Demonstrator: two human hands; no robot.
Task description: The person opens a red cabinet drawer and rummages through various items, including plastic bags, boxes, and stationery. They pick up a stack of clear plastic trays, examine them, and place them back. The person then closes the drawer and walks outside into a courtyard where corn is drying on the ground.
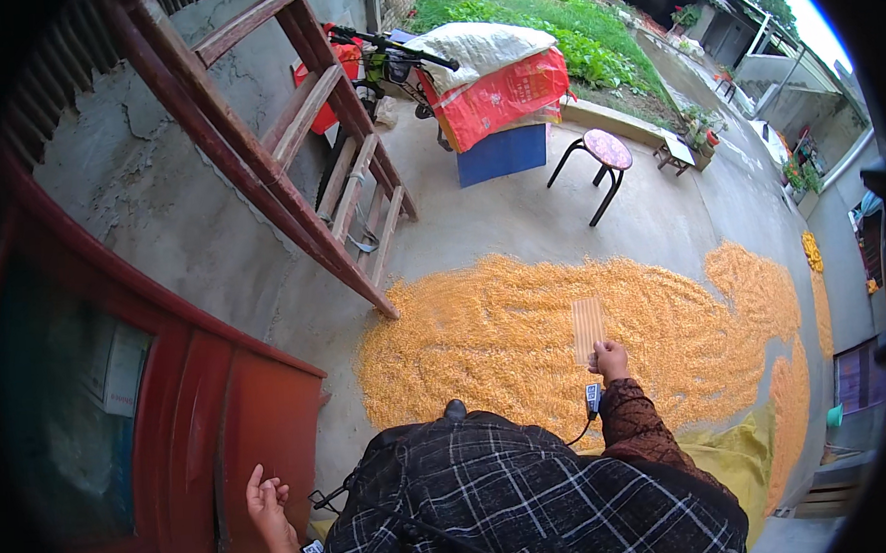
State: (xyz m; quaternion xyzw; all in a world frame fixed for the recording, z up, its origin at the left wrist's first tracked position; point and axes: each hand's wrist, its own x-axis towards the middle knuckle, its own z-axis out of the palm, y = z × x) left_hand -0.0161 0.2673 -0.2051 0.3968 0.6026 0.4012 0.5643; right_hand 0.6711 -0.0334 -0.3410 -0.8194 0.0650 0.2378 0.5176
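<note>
My right hand [610, 361] grips one end of a thin, flat, striped rectangular piece [588, 327], light brown in colour; its material I cannot make out. Beneath it, yellow corn kernels [476, 327] lie spread in a wide, ridged layer over the concrete floor. Off to the left, my left hand [268, 503] is raised with loosely curled fingers and holds nothing. It is nearest to the red door panel [267, 428]. A small device [593, 400] with a cable is at my right wrist. The tip of a dark shoe [455, 409] shows at the near edge of the kernels.
A wooden stepladder [287, 172] leans at the left, its foot by the kernels. Beyond are a bicycle [383, 58] beside red and white sacks [493, 93], a blue board [503, 155] and a round stool [608, 149]. Yellow sheeting [730, 449] lies at the right.
</note>
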